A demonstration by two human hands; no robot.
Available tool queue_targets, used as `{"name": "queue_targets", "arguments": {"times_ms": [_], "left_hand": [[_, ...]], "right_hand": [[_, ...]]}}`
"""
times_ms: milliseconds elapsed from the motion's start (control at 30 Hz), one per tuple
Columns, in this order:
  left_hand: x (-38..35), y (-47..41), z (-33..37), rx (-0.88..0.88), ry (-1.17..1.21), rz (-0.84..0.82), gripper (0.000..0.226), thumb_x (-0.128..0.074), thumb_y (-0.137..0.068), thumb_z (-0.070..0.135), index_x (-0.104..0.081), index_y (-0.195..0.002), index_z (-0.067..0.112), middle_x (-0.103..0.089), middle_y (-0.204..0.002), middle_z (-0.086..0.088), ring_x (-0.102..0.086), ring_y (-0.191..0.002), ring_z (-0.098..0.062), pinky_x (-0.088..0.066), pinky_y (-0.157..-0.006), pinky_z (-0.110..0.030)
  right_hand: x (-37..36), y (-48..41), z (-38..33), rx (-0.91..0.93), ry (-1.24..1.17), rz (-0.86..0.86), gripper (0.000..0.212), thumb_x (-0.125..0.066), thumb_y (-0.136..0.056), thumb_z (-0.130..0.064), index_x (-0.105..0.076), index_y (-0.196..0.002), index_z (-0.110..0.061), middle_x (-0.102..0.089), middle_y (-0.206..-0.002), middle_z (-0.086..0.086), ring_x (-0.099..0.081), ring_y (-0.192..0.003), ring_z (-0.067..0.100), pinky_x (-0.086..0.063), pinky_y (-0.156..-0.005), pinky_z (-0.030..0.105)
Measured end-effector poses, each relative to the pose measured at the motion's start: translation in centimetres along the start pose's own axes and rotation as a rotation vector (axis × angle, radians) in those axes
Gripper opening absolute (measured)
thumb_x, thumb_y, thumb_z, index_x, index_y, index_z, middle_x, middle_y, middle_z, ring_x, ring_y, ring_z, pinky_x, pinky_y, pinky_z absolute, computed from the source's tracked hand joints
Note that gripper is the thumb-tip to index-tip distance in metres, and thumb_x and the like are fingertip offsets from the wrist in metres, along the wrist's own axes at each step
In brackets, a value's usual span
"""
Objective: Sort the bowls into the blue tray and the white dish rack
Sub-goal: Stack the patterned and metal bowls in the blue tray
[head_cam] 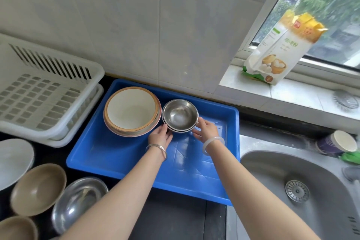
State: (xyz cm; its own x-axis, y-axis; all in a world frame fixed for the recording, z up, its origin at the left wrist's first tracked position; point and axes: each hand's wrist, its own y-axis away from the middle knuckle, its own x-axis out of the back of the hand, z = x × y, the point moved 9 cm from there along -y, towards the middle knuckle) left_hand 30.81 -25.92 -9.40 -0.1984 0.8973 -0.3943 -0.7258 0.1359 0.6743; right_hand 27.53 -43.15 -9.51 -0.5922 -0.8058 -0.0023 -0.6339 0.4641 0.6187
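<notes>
A stack of small steel bowls (pixel 180 115) stands in the blue tray (pixel 124 158) near its back edge. My left hand (pixel 160 135) grips the stack's left side and my right hand (pixel 206 129) grips its right side. Beside it on the left sits a stack of wide cream bowls with orange rims (pixel 131 111), also in the tray. The white dish rack (pixel 44 91) at the far left holds nothing. On the counter at lower left wait two brown bowls (pixel 38 189), a steel bowl (pixel 78 202) and a white dish (pixel 13 161).
A steel sink (pixel 303 191) lies to the right of the tray. A flour bag (pixel 280 48) leans on the window sill at the back right. A paper cup (pixel 337 143) stands by the sink's far rim.
</notes>
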Motion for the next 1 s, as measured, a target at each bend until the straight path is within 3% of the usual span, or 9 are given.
{"name": "queue_targets", "arguments": {"times_ms": [133,267,467,633,867,1000], "left_hand": [[1.3,1.8,0.9,-0.016,-0.174,-0.022,0.042,-0.045,-0.095,0.007,-0.039,-0.135,-0.005,-0.045,-0.140,-0.022,-0.045,-0.129,-0.034,-0.040,-0.100,-0.031],[3.1,5.3,3.3,-0.082,-0.350,-0.069,0.042,-0.049,-0.093,0.006,-0.043,-0.133,-0.004,-0.055,-0.123,-0.020,-0.054,-0.113,-0.025,-0.042,-0.099,-0.030],[10.8,12.0,5.9,-0.189,-0.630,-0.013,0.029,-0.057,-0.089,0.010,-0.060,-0.117,0.003,-0.063,-0.107,-0.014,-0.060,-0.099,-0.022,-0.049,-0.087,-0.028],[19.8,16.0,6.7,-0.252,-0.863,0.164,0.023,-0.064,-0.084,0.013,-0.067,-0.107,0.011,-0.069,-0.106,-0.007,-0.061,-0.094,-0.014,-0.040,-0.085,-0.023],[28.1,17.9,6.8,-0.297,-1.038,0.295,0.023,-0.063,-0.083,0.007,-0.062,-0.104,0.016,-0.065,-0.117,-0.007,-0.059,-0.113,-0.022,-0.047,-0.094,-0.035],[30.0,17.7,6.7,-0.289,-1.037,0.314,0.026,-0.061,-0.082,-0.001,-0.058,-0.099,0.017,-0.064,-0.115,-0.007,-0.060,-0.109,-0.020,-0.045,-0.089,-0.028]], "right_hand": [[0.6,3.1,-0.9,0.033,0.082,0.006,0.034,-0.044,-0.097,-0.026,-0.055,-0.122,-0.005,-0.059,-0.114,0.009,-0.060,-0.086,0.026,-0.049,-0.067,0.026],[-0.1,7.6,-1.8,0.108,0.185,-0.054,0.022,-0.045,-0.096,-0.021,-0.060,-0.105,-0.009,-0.064,-0.108,0.013,-0.061,-0.082,0.023,-0.053,-0.078,0.037],[-5.2,15.4,0.4,0.132,0.298,-0.284,0.016,-0.049,-0.095,-0.025,-0.063,-0.092,-0.021,-0.068,-0.088,-0.002,-0.065,-0.073,0.015,-0.050,-0.064,0.023],[-10.4,19.4,7.7,0.036,0.492,-0.437,0.015,-0.049,-0.093,-0.029,-0.064,-0.091,-0.025,-0.068,-0.086,-0.005,-0.064,-0.068,0.012,-0.050,-0.059,0.019],[-14.7,20.4,14.5,-0.016,0.715,-0.438,0.039,-0.054,-0.089,-0.030,-0.054,-0.127,-0.019,-0.064,-0.101,0.000,-0.066,-0.076,0.012,-0.056,-0.059,0.022],[-16.4,20.0,15.8,-0.104,0.614,-0.390,0.037,-0.059,-0.090,-0.023,-0.055,-0.125,-0.012,-0.066,-0.101,0.007,-0.068,-0.075,0.016,-0.058,-0.060,0.023]]}}
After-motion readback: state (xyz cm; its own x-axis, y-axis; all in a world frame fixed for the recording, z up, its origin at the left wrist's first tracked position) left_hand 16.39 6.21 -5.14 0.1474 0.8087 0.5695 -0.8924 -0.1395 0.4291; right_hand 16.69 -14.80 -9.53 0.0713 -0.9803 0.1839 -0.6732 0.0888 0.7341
